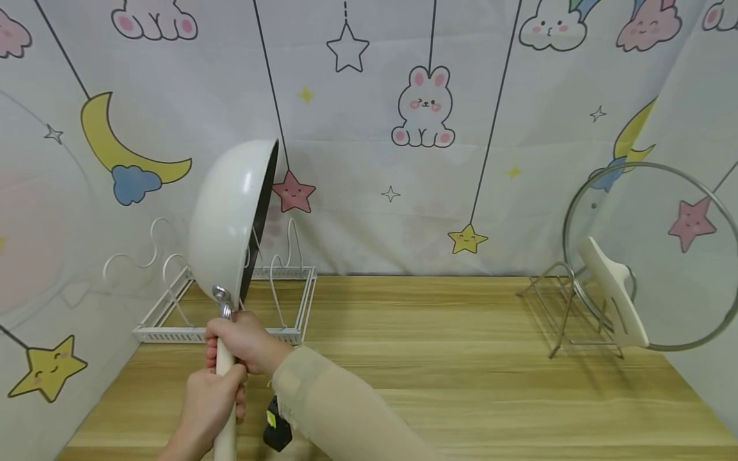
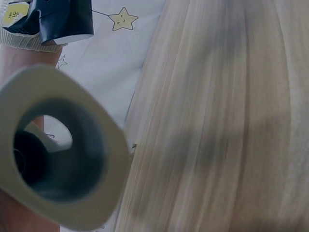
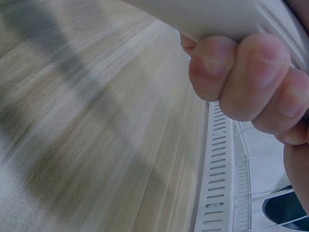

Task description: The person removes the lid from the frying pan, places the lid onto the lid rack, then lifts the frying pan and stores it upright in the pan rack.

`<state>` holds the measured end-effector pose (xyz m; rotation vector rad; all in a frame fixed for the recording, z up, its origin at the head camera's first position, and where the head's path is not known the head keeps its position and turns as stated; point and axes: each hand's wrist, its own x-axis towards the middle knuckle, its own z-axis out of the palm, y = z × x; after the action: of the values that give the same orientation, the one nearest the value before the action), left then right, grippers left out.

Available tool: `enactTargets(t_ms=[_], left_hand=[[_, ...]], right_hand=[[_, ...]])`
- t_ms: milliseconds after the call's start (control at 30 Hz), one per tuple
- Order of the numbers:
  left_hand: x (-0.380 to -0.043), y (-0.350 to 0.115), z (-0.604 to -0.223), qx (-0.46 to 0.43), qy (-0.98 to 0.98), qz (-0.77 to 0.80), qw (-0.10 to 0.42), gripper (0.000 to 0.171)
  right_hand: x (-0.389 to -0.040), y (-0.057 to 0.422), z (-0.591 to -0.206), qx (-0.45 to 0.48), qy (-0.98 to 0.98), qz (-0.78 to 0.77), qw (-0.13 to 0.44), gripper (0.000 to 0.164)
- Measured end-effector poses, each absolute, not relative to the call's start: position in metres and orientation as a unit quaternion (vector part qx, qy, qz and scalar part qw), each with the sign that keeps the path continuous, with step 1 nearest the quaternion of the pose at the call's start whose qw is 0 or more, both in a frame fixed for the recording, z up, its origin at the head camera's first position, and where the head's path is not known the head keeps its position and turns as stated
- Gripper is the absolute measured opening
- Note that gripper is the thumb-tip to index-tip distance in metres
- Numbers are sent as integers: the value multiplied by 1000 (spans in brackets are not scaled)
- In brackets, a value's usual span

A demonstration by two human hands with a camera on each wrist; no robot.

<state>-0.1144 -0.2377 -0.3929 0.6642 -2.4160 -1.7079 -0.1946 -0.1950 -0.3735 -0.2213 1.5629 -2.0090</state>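
A white wok (image 1: 225,211) with a dark inside is held up on its side, its opening turned right. Its long cream handle (image 1: 225,442) points down toward me. My right hand (image 1: 248,339) grips the handle close to the metal joint, and my left hand (image 1: 210,400) grips it just below. In the right wrist view, curled fingers (image 3: 253,77) wrap the handle. The handle's hollow end (image 2: 113,164) looms large in the left wrist view. Behind and below the wok, partly hidden by it, stands a white wire rack (image 1: 308,301).
At the right, a glass lid (image 1: 692,282) with a cream slotted handle (image 1: 614,291) leans in a metal wire stand (image 1: 562,320). All of this is on a wood-grain table (image 1: 426,346). A printed cloth (image 1: 357,128) hangs behind. A black device (image 1: 278,429) sits by my right wrist.
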Motion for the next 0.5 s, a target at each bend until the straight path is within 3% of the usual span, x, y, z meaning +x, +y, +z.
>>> enactTargets(t_ms=[500], left_hand=[[-115,-241,-403,217,-805,-550,45,37]], right_hand=[[-194,-194,-381,-88,581,-756,290,23]])
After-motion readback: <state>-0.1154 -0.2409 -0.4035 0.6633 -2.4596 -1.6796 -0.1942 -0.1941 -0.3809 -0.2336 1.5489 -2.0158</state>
